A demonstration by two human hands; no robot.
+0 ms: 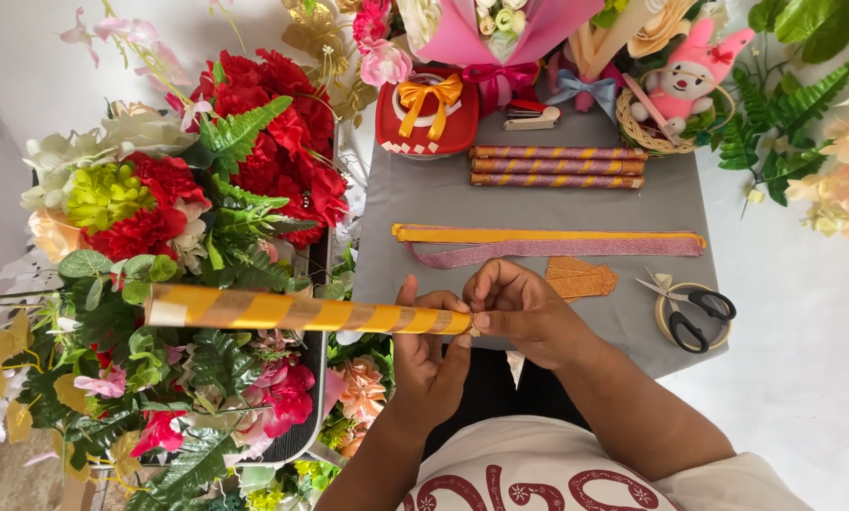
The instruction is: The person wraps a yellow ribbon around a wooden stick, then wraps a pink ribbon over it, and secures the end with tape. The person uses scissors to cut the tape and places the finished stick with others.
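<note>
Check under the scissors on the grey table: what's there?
The scissors lie across a pale round ring, maybe a tape roll, on the grey table. The blades and handles cover parts of the ring.

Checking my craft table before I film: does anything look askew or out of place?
Little stands out. The scissors lie across a tape roll at the grey table's right edge. The striped stick, held by the left hand and right hand, juts left over the flowers.
</note>
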